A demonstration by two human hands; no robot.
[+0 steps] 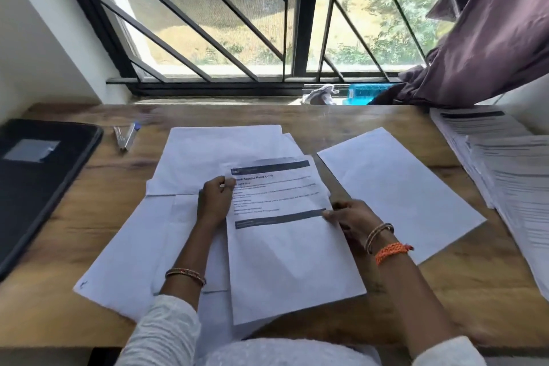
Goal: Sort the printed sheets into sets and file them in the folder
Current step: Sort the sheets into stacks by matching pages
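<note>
A printed sheet point(285, 235) with dark header bars and lines of text is held in front of me above the desk. My left hand point(215, 202) pinches its left edge near the top. My right hand point(350, 217) grips its right edge at the lower dark bar. Blank-side sheets point(214, 154) lie beneath and behind it in loose overlapping piles, and another pile point(124, 261) spreads to the lower left. A single white sheet point(398, 187) lies to the right. The dark folder point(35, 184) rests closed at the desk's left edge.
A tall stack of printed sheets point(511, 175) sits at the right edge of the wooden desk point(356, 116). A stapler point(126, 135) lies near the folder. A purple curtain point(490, 38) hangs at the barred window, with a blue object point(365, 93) on the sill.
</note>
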